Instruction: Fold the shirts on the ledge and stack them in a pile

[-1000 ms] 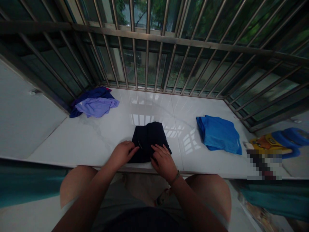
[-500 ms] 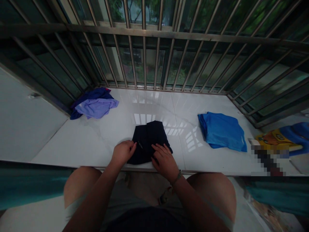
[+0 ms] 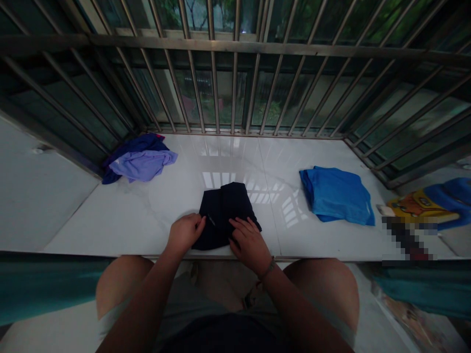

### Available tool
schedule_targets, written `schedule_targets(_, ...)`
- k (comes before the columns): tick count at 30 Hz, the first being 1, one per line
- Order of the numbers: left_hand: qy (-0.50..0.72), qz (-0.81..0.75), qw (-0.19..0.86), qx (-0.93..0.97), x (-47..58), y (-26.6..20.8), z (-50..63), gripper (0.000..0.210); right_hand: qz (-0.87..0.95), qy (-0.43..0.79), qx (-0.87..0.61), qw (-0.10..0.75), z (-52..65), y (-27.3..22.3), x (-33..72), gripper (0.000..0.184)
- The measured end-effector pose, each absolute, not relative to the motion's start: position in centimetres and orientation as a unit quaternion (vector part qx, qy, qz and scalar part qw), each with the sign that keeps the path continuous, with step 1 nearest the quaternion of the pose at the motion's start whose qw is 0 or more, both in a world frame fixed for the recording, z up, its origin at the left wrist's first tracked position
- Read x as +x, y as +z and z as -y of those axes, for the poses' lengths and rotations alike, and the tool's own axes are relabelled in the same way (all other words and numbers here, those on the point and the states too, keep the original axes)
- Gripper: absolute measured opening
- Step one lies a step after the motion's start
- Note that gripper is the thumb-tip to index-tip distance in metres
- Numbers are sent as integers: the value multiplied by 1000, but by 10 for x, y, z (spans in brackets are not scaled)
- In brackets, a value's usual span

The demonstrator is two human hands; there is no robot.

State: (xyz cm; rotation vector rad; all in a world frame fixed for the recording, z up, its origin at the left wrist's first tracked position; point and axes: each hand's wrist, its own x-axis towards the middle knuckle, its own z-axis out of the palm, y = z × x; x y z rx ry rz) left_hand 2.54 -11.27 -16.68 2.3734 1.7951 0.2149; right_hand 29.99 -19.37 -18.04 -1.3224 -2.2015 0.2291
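A folded dark navy garment (image 3: 224,208) lies on the white tiled ledge (image 3: 147,220) right in front of me, with a small light mark on its left part. My left hand (image 3: 186,233) is closed at the garment's left edge, thumb and fingers pinching the cloth. Across the lower right part of the garment rests my right hand (image 3: 250,240), its fingers stretched out and lying on the fabric. The exact kind of garment cannot be made out.
Crumpled purple and dark blue clothes (image 3: 143,164) lie at the back left. A folded blue garment (image 3: 336,193) lies to the right, and beyond it a yellow and blue bag (image 3: 430,203). Metal bars (image 3: 235,46) close off the window behind the ledge.
The camera view has shifted slightly. Both hands keep practically the same place on the navy garment.
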Motion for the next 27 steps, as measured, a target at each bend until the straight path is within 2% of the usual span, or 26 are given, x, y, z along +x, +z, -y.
schedule_targets(27, 86, -601, 92, 789, 25, -168, 112, 46, 820, 85, -492, 278, 194, -179, 300, 11)
